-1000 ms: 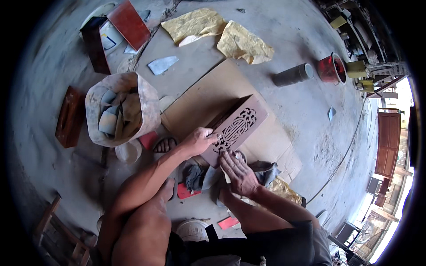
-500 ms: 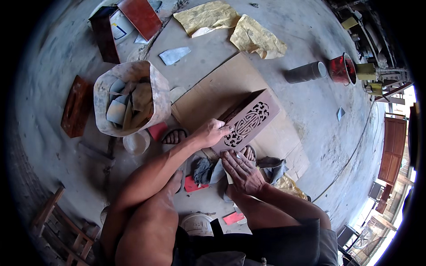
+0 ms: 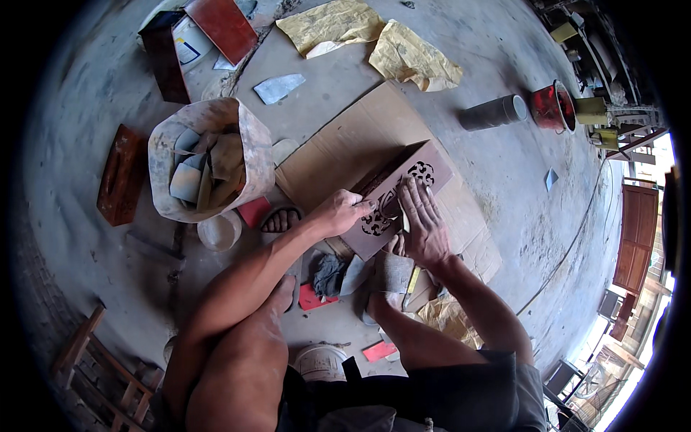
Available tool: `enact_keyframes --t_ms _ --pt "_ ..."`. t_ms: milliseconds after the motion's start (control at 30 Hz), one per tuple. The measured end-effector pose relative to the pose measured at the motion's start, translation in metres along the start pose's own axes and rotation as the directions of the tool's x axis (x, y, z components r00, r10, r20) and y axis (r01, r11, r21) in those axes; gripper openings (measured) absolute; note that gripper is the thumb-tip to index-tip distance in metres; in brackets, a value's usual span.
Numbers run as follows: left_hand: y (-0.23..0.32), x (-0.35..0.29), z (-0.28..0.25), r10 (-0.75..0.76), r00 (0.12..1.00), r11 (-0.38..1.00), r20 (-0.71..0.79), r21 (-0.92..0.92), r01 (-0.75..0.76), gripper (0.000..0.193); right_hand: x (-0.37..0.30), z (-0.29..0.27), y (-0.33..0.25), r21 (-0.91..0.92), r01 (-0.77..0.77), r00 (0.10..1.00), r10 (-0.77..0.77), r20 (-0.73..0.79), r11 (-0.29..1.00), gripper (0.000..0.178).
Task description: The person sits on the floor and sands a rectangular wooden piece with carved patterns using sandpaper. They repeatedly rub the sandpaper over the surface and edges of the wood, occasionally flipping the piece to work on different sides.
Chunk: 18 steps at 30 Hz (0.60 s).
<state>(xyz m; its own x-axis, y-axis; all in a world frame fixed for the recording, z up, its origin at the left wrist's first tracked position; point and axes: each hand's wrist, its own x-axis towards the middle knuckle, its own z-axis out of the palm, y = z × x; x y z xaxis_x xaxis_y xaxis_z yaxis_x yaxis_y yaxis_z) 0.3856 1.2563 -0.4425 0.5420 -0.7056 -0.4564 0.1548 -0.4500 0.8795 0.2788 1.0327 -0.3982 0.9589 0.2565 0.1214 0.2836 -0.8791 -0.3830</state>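
A brown wooden box (image 3: 425, 155) with a fretwork pattern cut through its face rests tilted over a flattened cardboard sheet (image 3: 338, 144). My left hand (image 3: 341, 215) grips its near left edge, thumb on the carved face. Fingers stretched along the same face, my right hand (image 3: 426, 227) presses a piece of sandpaper (image 3: 405, 217) against it; only a pale edge of the paper shows. Part of the cut-out pattern is hidden beneath that hand. Below the box, a dark grey rag (image 3: 330, 276) lies between my feet.
A whitish bin (image 3: 260, 147) of scraps stands left, beside a reddish-brown wooden piece (image 3: 121, 176). Crumpled yellowish paper (image 3: 414, 57) lies at the far side. Right of the cardboard are a grey cylinder (image 3: 489, 115) and a red bucket (image 3: 548, 108). A small white bowl (image 3: 219, 232) sits near the bin.
My right hand has slid up and right, from the box's lower edge onto the middle of its carved face. My left hand keeps its grip, and the box has barely shifted.
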Motion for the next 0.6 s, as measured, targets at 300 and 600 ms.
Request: enact_keyframes --t_ms 300,600 --pt "-0.007 0.003 0.003 -0.071 0.997 0.989 0.018 -0.127 0.073 0.051 -0.019 0.012 -0.014 0.085 0.029 0.996 -0.037 0.086 0.996 0.072" --pt "-0.003 0.006 0.002 -0.100 0.994 0.981 0.036 -0.161 0.104 0.043 -0.030 0.019 -0.016 0.169 0.108 0.984 -0.130 0.122 0.980 0.068"
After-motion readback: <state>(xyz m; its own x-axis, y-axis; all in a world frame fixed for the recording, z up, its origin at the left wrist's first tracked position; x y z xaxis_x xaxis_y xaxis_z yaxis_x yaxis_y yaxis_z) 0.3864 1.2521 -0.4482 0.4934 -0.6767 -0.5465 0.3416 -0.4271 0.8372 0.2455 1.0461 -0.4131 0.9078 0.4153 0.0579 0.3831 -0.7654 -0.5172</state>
